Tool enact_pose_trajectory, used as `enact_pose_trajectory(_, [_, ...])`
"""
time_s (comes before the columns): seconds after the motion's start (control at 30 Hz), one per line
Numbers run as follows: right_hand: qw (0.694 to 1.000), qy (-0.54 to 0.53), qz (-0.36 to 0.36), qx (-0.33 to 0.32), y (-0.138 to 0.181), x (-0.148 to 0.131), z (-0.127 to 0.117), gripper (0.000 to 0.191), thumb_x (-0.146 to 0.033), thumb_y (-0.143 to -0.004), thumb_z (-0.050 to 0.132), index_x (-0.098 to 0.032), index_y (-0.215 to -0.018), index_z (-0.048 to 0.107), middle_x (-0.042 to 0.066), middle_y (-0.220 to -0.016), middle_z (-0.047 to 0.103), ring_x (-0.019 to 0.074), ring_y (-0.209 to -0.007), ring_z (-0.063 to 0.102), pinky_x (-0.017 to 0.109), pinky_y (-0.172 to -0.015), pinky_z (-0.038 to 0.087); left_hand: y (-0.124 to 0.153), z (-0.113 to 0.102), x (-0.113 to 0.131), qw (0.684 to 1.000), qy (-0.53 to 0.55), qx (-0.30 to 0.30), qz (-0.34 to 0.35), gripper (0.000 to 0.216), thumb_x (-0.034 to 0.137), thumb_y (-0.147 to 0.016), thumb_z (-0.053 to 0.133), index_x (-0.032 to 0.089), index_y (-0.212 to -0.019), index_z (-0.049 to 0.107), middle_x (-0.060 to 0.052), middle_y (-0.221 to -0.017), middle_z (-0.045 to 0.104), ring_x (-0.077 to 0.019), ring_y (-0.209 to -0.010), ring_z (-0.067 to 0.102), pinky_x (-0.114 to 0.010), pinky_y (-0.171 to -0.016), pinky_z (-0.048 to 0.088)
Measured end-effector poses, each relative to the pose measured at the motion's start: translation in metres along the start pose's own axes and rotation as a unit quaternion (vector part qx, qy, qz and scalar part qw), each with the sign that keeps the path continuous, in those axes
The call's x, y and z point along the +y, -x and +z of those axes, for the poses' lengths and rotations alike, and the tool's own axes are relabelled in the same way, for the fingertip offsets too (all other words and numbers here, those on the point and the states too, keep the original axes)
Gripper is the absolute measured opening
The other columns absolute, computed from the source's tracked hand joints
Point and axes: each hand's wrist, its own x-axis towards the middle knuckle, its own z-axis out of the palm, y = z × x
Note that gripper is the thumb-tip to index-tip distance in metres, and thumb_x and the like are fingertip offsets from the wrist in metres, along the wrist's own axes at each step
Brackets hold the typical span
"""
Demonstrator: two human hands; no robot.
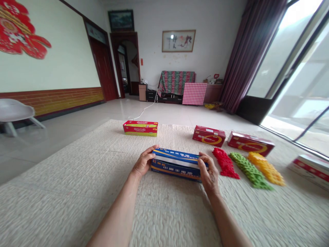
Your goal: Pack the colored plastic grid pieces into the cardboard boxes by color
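A long blue cardboard box (176, 168) with white and orange print sits on the cream quilted mat (164, 212) in front of me. Its lid stands slightly raised along the near side, leaving a dark gap. My left hand (144, 160) grips the left end, thumb on the lid's front edge and fingers behind. At the right end, my right hand (209, 171) is closed around the lid's corner, thumb at the front. What lies inside the box is hidden.
Beyond stands a red and yellow-green box (141, 129). To the right are two dark red boxes (208, 136) (250, 143), a red textured strip (225, 163), a green one (250, 171), a yellow one (266, 168) and a red-and-white box (312, 169). A white chair (16, 111) stands left.
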Motion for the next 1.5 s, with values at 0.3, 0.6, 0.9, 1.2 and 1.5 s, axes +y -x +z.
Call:
enact_pose_trajectory(0.3, [1.000, 0.002, -0.020, 0.008, 0.000, 0.006, 0.001, 0.021, -0.041, -0.082, 0.056, -0.021, -0.089, 0.060, 0.011, -0.118, 0.061, 0.0272, -0.110, 0.054, 0.044, -0.095, 0.038, 0.002, -0.004, 0.003, 0.999, -0.019, -0.032, -0.021, 0.041, 0.016, -0.062, 0.068, 0.020, -0.102, 0.071, -0.006, -0.131, 0.059, -0.0285, -0.119, 0.052, -0.037, -0.095, 0.041])
enact_pose_trajectory(0.6, [1.000, -0.009, 0.007, -0.002, 0.003, 0.010, 0.000, 0.023, -0.040, -0.085, 0.051, -0.021, -0.093, 0.060, 0.010, -0.123, 0.060, 0.0276, -0.113, 0.054, 0.043, -0.097, 0.037, 0.002, 0.001, 0.002, 1.000, -0.019, -0.016, -0.018, 0.021, 0.027, -0.068, 0.071, 0.018, -0.087, 0.070, -0.006, -0.132, 0.057, -0.0279, -0.111, 0.057, -0.034, -0.088, 0.044])
enact_pose_trajectory(0.9, [1.000, -0.021, -0.005, -0.011, 0.003, 0.012, -0.001, 0.020, -0.036, -0.082, 0.052, -0.021, -0.092, 0.061, 0.009, -0.119, 0.060, 0.0266, -0.110, 0.053, 0.043, -0.096, 0.037, -0.004, 0.012, -0.009, 0.998, -0.015, 0.066, 0.003, 0.030, 0.025, -0.063, 0.072, 0.017, -0.092, 0.070, -0.005, -0.109, 0.070, -0.0226, -0.096, 0.063, -0.031, -0.082, 0.045])
enact_pose_trajectory(1.2, [1.000, -0.005, 0.020, -0.019, 0.002, 0.013, -0.002, 0.022, -0.029, -0.075, 0.051, -0.020, -0.093, 0.059, 0.009, -0.120, 0.060, 0.0266, -0.110, 0.053, 0.043, -0.096, 0.038, -0.006, 0.007, -0.012, 0.998, -0.023, 0.063, 0.001, 0.036, 0.017, -0.058, 0.067, 0.016, -0.094, 0.070, -0.006, -0.113, 0.068, -0.0207, -0.093, 0.064, -0.029, -0.081, 0.046])
enact_pose_trajectory(1.5, [0.999, 0.019, 0.031, 0.038, 0.011, -0.001, 0.001, 0.046, -0.044, -0.083, 0.050, -0.018, -0.121, 0.051, 0.011, -0.121, 0.055, 0.0258, -0.110, 0.052, 0.044, -0.094, 0.039, -0.003, 0.011, -0.013, 0.985, -0.139, 0.091, 0.038, 0.046, 0.025, -0.064, 0.061, 0.016, -0.109, 0.063, -0.005, -0.103, 0.069, -0.0208, -0.092, 0.065, -0.031, -0.081, 0.050])
